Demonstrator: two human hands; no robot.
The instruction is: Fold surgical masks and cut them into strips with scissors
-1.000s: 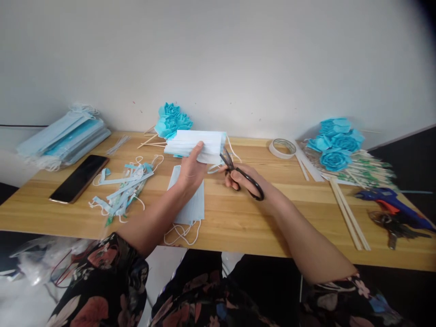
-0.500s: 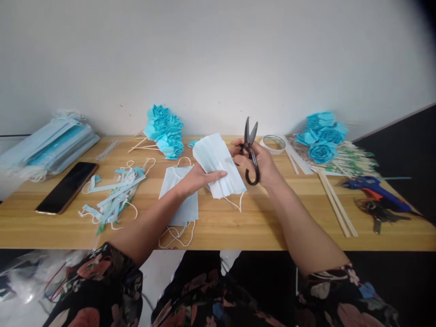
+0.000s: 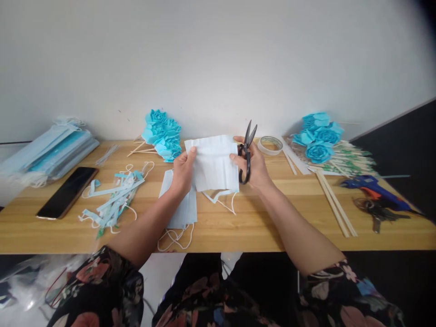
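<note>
Both my hands hold up a white pleated face mask (image 3: 215, 163) above the middle of the wooden table (image 3: 238, 222). My left hand (image 3: 182, 172) grips its left edge, thumb in front. My right hand (image 3: 254, 165) pinches its right edge and also holds black scissors (image 3: 247, 150), blades slightly apart and pointing up. Ear loops and a cut strip hang below the mask. Beneath my left hand more masks (image 3: 180, 209) lie flat on the table.
Cut mask strips (image 3: 114, 195), a phone (image 3: 67, 191) and a stack of blue masks (image 3: 51, 152) lie at left. Blue paper flowers (image 3: 162, 132) stand at the back. Right side: tape roll (image 3: 270, 144), more flowers (image 3: 320, 136), wooden sticks (image 3: 335, 202), a glue gun (image 3: 376, 188), keys (image 3: 378, 213).
The mask went from being cut at the far side to tilted, then held flat and upright between both hands. The scissors swung up, blades pointing upward beside the mask.
</note>
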